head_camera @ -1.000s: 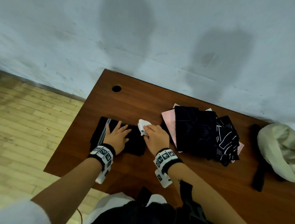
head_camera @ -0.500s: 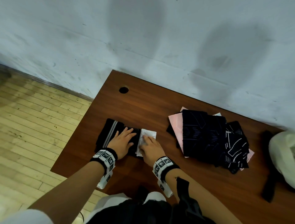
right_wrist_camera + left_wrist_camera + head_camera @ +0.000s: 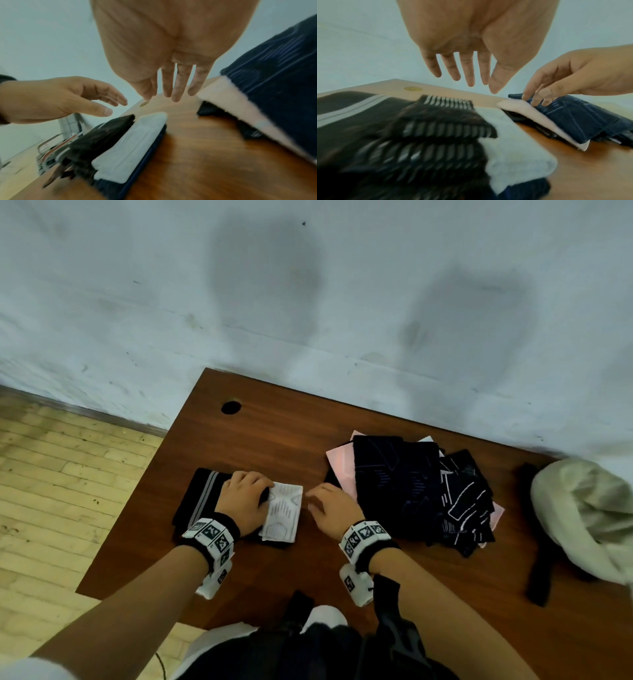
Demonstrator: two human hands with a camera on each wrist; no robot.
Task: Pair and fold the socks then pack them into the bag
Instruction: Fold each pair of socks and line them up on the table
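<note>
A folded white sock pair [image 3: 282, 513] [image 3: 513, 142] [image 3: 130, 146] lies on folded dark socks with grey stripes [image 3: 200, 498] [image 3: 419, 135] at the table's left. My left hand [image 3: 245, 499] [image 3: 471, 75] hovers just above them, fingers straight, holding nothing. Right of the white pair is my right hand [image 3: 332, 508] [image 3: 171, 88], fingers straight and empty. Its fingertips [image 3: 532, 100] reach the edge of the unsorted pile [image 3: 397, 484] [image 3: 274, 81] of navy, black and pink socks. The cream bag [image 3: 582, 508] lies at the far right.
The brown table [image 3: 274, 440] stands against a pale wall, with a cable hole [image 3: 231, 407] near its back left corner. A black strap [image 3: 541, 546] lies beside the bag. Wooden floor shows past the left edge.
The white sock pair now lies folded flat on the dark socks. My right hand has let go of it and moved right to the pile. My left hand has lifted slightly.
</note>
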